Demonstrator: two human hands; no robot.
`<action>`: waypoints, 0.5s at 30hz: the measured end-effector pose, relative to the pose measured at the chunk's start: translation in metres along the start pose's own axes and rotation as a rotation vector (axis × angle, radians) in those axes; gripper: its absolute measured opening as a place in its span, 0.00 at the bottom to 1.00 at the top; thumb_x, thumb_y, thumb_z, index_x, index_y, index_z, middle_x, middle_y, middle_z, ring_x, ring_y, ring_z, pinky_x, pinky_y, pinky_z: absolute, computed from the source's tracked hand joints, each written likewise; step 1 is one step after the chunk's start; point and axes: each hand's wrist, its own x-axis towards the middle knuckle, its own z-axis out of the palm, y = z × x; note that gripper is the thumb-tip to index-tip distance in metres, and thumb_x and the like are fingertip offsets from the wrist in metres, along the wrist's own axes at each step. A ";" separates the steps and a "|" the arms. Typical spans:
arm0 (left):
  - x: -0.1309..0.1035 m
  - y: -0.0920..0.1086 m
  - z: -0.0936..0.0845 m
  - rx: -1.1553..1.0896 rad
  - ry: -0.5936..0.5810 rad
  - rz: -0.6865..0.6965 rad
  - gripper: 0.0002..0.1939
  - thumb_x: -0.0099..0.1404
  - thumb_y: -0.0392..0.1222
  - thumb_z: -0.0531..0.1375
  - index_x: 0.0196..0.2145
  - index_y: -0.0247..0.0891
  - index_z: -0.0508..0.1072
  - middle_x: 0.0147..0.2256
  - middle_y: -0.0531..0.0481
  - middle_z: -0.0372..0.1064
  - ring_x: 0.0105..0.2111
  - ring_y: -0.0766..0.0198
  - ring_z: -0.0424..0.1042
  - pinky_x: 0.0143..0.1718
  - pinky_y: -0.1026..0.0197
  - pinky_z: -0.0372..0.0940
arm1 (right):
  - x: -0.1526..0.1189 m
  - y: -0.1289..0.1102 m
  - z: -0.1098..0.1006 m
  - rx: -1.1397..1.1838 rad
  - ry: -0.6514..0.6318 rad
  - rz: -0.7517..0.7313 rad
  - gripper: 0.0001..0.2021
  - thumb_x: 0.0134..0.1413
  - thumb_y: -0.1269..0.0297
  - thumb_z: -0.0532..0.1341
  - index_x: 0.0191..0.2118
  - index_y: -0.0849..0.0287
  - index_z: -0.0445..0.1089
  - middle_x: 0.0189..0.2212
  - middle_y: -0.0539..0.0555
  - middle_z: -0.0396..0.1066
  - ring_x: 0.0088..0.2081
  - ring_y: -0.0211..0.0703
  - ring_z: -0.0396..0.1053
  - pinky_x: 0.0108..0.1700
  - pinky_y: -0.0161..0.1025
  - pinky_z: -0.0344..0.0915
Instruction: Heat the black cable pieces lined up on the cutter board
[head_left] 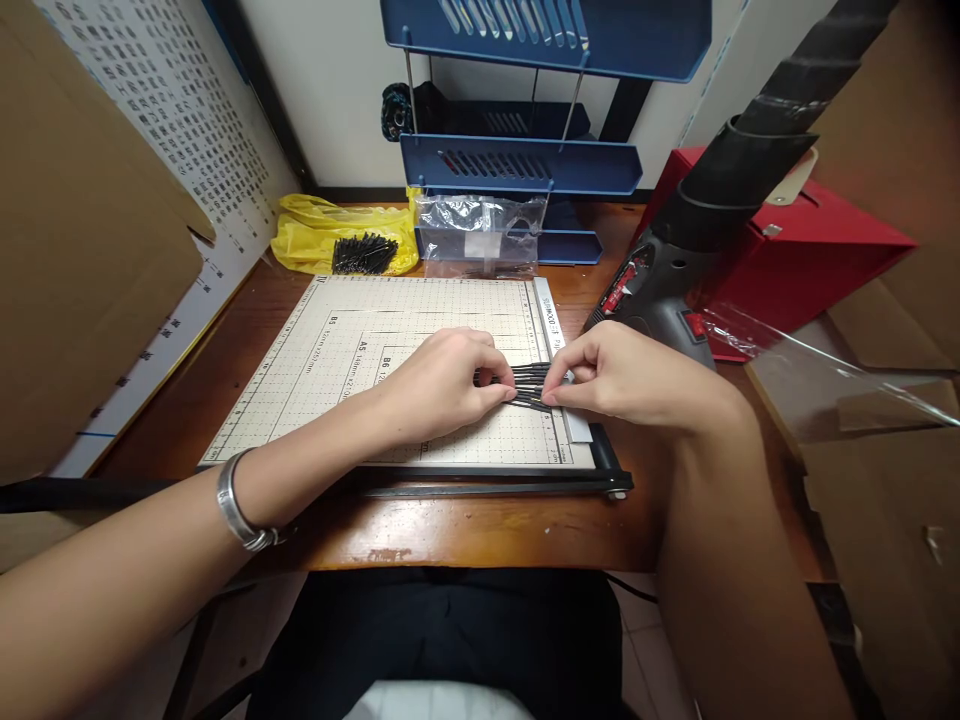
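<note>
Strips (pixel 531 377), thin, black, lie side by side on cutting board (pixel 337 345), near right edge. My left hand (pixel 454 385) and right hand (pixel 626 375) pinch opposite ends, probably keeping row even.

Lit brightly at centre, palest on the paper cutter (pixel 285 405) and the back wall (pixel 322 120). Glares in white streaks off the clear bag (pixel 450 247); shines warmly along the surface (pixel 480 530) at lower centre. Darkens toward the upper right corner. Bends and stretches near the side edges. Reads clear around the hands (pixel 459 382), softer on the cardboard (pixel 885 545) at right.
</note>
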 end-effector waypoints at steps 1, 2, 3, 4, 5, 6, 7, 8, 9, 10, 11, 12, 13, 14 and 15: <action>0.000 0.000 0.001 -0.001 0.003 0.002 0.04 0.66 0.35 0.67 0.34 0.37 0.84 0.31 0.49 0.74 0.33 0.63 0.69 0.38 0.59 0.60 | 0.000 0.000 0.000 -0.002 0.001 -0.001 0.09 0.49 0.70 0.62 0.31 0.56 0.82 0.17 0.45 0.59 0.22 0.29 0.50 0.28 0.36 0.49; 0.001 0.001 0.003 -0.003 0.005 0.007 0.04 0.66 0.35 0.67 0.34 0.37 0.84 0.31 0.50 0.74 0.33 0.63 0.69 0.37 0.59 0.60 | 0.000 -0.001 0.000 -0.006 0.006 -0.002 0.09 0.49 0.70 0.62 0.31 0.56 0.82 0.17 0.45 0.59 0.22 0.28 0.49 0.28 0.36 0.49; 0.001 0.002 0.004 -0.005 0.007 0.013 0.04 0.66 0.36 0.67 0.34 0.38 0.84 0.30 0.50 0.73 0.32 0.63 0.69 0.37 0.59 0.60 | -0.001 -0.001 0.000 -0.012 0.010 -0.003 0.09 0.49 0.70 0.62 0.31 0.56 0.82 0.16 0.45 0.58 0.21 0.28 0.48 0.28 0.36 0.49; 0.002 0.003 0.006 -0.008 0.007 0.021 0.04 0.67 0.36 0.67 0.34 0.38 0.84 0.30 0.50 0.73 0.32 0.63 0.69 0.37 0.59 0.60 | -0.001 -0.002 0.000 -0.020 0.018 -0.004 0.09 0.49 0.69 0.62 0.31 0.56 0.82 0.16 0.45 0.57 0.21 0.28 0.48 0.28 0.36 0.49; 0.003 0.004 0.008 -0.008 0.007 0.028 0.04 0.67 0.36 0.67 0.35 0.38 0.84 0.29 0.50 0.73 0.32 0.63 0.68 0.37 0.58 0.60 | -0.002 -0.002 0.000 -0.028 0.024 -0.007 0.09 0.50 0.69 0.62 0.30 0.56 0.82 0.15 0.45 0.56 0.21 0.28 0.47 0.28 0.36 0.49; 0.003 0.006 0.009 -0.006 0.007 0.032 0.04 0.67 0.36 0.67 0.34 0.38 0.84 0.29 0.50 0.73 0.32 0.63 0.68 0.37 0.58 0.60 | -0.002 -0.001 0.000 -0.035 0.033 -0.012 0.09 0.50 0.69 0.62 0.30 0.56 0.82 0.15 0.45 0.56 0.21 0.28 0.47 0.28 0.36 0.49; 0.004 0.007 0.010 -0.002 0.007 0.033 0.04 0.67 0.36 0.67 0.34 0.37 0.84 0.29 0.50 0.73 0.32 0.63 0.68 0.37 0.58 0.60 | -0.002 0.000 -0.001 -0.039 0.042 -0.017 0.09 0.50 0.68 0.62 0.29 0.56 0.81 0.15 0.45 0.56 0.21 0.28 0.47 0.27 0.36 0.49; 0.004 0.008 0.011 0.004 0.006 0.032 0.04 0.67 0.37 0.67 0.34 0.37 0.84 0.29 0.50 0.73 0.32 0.62 0.68 0.37 0.58 0.60 | -0.003 0.001 -0.001 -0.039 0.050 -0.023 0.09 0.50 0.68 0.62 0.29 0.57 0.81 0.15 0.45 0.57 0.21 0.28 0.48 0.27 0.36 0.49; 0.004 0.008 0.010 0.009 0.006 0.029 0.04 0.67 0.37 0.67 0.34 0.37 0.83 0.29 0.50 0.73 0.32 0.62 0.68 0.37 0.58 0.59 | -0.003 0.003 -0.002 -0.033 0.054 -0.030 0.08 0.51 0.67 0.62 0.29 0.57 0.81 0.16 0.45 0.58 0.21 0.28 0.49 0.27 0.36 0.49; 0.003 0.008 0.010 0.012 0.005 0.023 0.05 0.67 0.37 0.67 0.34 0.37 0.83 0.29 0.50 0.73 0.32 0.62 0.68 0.36 0.58 0.59 | -0.004 0.005 -0.003 -0.025 0.056 -0.035 0.08 0.51 0.66 0.63 0.29 0.57 0.81 0.17 0.46 0.60 0.21 0.29 0.50 0.28 0.35 0.50; 0.003 0.008 0.009 0.014 0.007 0.017 0.05 0.67 0.37 0.66 0.34 0.37 0.83 0.29 0.50 0.73 0.32 0.63 0.68 0.36 0.58 0.59 | -0.004 0.006 -0.003 -0.016 0.053 -0.037 0.08 0.51 0.65 0.63 0.30 0.57 0.81 0.18 0.47 0.63 0.22 0.29 0.52 0.28 0.35 0.51; 0.002 0.008 0.008 0.014 0.010 0.009 0.05 0.67 0.37 0.66 0.34 0.37 0.83 0.30 0.50 0.73 0.31 0.63 0.67 0.36 0.58 0.59 | -0.004 0.007 -0.004 -0.010 0.048 -0.036 0.08 0.51 0.65 0.63 0.30 0.57 0.82 0.19 0.47 0.65 0.23 0.29 0.54 0.28 0.35 0.52; 0.001 0.007 0.008 0.013 0.016 0.000 0.05 0.67 0.37 0.66 0.33 0.37 0.83 0.30 0.50 0.73 0.31 0.63 0.67 0.36 0.58 0.59 | -0.004 0.007 -0.004 -0.008 0.043 -0.032 0.08 0.51 0.65 0.63 0.30 0.57 0.82 0.19 0.47 0.66 0.23 0.30 0.55 0.28 0.35 0.52; 0.001 0.007 0.007 0.013 0.023 -0.009 0.05 0.67 0.37 0.66 0.33 0.37 0.83 0.30 0.50 0.73 0.31 0.63 0.67 0.35 0.58 0.59 | -0.004 0.006 -0.003 -0.011 0.038 -0.026 0.08 0.50 0.65 0.63 0.30 0.57 0.82 0.19 0.47 0.65 0.23 0.30 0.55 0.29 0.35 0.53; 0.001 0.007 0.007 0.014 0.029 -0.016 0.06 0.67 0.37 0.66 0.33 0.37 0.83 0.30 0.50 0.73 0.31 0.63 0.67 0.35 0.58 0.59 | -0.004 0.005 -0.003 -0.018 0.034 -0.019 0.08 0.50 0.66 0.63 0.30 0.57 0.81 0.18 0.47 0.64 0.23 0.29 0.54 0.29 0.34 0.53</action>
